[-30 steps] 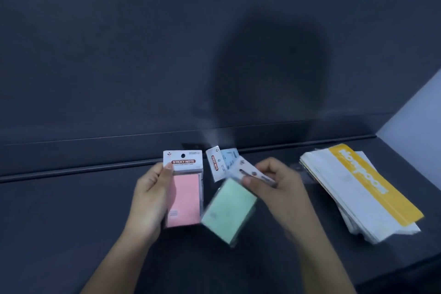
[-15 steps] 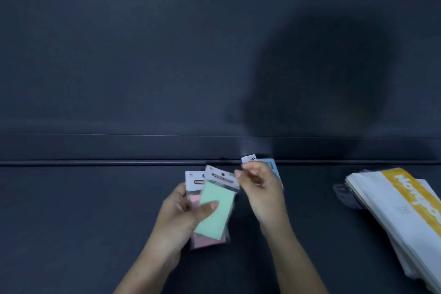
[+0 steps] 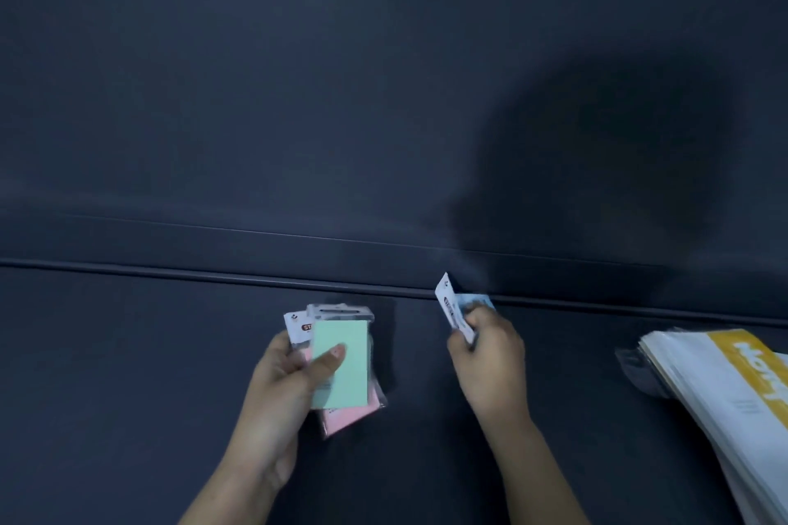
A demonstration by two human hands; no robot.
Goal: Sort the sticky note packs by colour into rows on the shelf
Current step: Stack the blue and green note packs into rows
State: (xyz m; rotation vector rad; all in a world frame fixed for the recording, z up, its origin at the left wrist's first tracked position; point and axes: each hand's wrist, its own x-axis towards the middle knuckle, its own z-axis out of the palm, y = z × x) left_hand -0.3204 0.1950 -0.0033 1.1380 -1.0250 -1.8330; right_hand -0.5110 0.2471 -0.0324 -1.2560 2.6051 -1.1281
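My left hand point(image 3: 285, 386) holds two sticky note packs stacked together, with the thumb pressed on the upper one. The green pack point(image 3: 343, 362) lies on top and the pink pack point(image 3: 351, 413) shows beneath it at the lower edge. My right hand point(image 3: 488, 358) grips a blue pack point(image 3: 458, 305) by its lower part, white header card tilted up to the left, just in front of the groove at the back of the dark shelf point(image 3: 128, 375). The blue pack is mostly hidden by my fingers.
A stack of white sheets with a yellow printed band point(image 3: 725, 392) lies on the shelf at the right edge. A dark back panel point(image 3: 298, 98) rises behind the shelf, with my head's shadow on it.
The green pack went from my right hand onto the pink pack in my left hand. My right hand then took hold of the blue pack further right.
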